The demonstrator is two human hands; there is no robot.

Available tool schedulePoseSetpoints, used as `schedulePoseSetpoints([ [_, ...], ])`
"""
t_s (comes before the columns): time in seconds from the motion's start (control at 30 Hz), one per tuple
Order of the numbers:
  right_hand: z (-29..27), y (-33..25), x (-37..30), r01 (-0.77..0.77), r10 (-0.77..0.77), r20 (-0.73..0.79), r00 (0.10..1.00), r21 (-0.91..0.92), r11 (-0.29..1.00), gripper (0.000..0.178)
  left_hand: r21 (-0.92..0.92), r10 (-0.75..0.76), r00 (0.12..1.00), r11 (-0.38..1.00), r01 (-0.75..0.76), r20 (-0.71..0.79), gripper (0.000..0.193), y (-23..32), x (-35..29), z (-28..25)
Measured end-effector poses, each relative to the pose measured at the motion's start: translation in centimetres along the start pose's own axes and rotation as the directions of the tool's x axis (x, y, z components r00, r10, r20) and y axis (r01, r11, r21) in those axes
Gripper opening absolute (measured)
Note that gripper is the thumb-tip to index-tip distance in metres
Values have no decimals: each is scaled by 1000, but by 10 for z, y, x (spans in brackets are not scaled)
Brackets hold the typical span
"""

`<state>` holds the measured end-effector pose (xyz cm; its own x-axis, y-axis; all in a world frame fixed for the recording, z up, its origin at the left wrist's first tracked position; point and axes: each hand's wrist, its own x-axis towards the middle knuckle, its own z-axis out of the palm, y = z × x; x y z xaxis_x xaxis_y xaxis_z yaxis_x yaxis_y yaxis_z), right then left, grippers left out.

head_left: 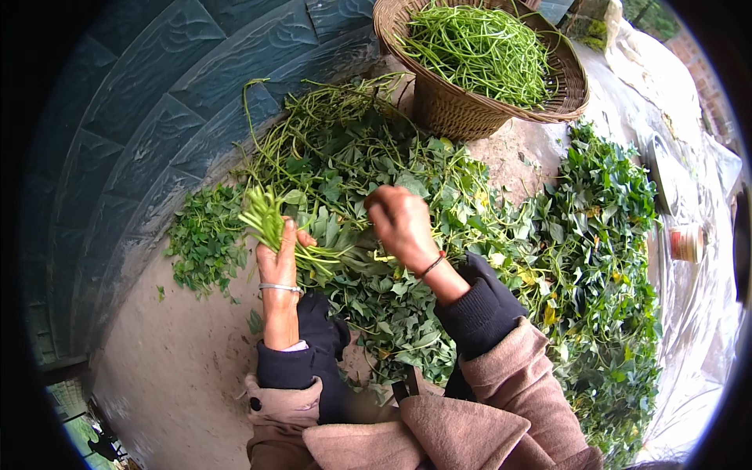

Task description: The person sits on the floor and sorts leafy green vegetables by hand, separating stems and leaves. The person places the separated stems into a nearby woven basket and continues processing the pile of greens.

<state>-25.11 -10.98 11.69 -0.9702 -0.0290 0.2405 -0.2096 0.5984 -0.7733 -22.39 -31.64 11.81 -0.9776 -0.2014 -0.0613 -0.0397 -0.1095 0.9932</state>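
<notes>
My left hand (283,252) is wrapped round a bunch of green leaf stems (265,213). Their cut-looking ends fan out above the thumb, and thin tails stick out to the right below the fingers. To the right of it, my right hand (401,223) hovers over the leaf pile with its fingers curled in. What those fingers pinch, if anything, is hidden behind the hand. Under both hands spreads a heap of leafy green vines (407,313), with lobed leaves and long trailing stems.
A wicker basket (462,117) heaped with bare green stems (478,55) stands at the far side. A leaf pile (603,274) runs along the right, beside clear plastic sheeting (697,352) and a small tub (686,244). Blue-grey tiles (172,102) cover the wall at left, above a smaller leaf heap (207,239).
</notes>
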Motion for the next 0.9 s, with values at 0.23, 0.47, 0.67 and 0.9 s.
schedulePoseSetpoints([
  [0.23,-14,1,11,307,-323,48,945,208,929,26,14,10,996,1000,-9,-87,17,2,5,-16],
  [0.47,9,-2,-9,320,-373,378,847,198,927,16,-60,-114,993,992,112,-29,18,5,0,-10],
  [0.67,-4,-2,0,272,-378,411,829,295,916,12,3,-89,994,996,90,-58,18,6,2,-14],
  [0.9,4,0,-3,240,-267,272,924,129,962,9,67,-51,996,996,57,-79,20,2,1,-10],
])
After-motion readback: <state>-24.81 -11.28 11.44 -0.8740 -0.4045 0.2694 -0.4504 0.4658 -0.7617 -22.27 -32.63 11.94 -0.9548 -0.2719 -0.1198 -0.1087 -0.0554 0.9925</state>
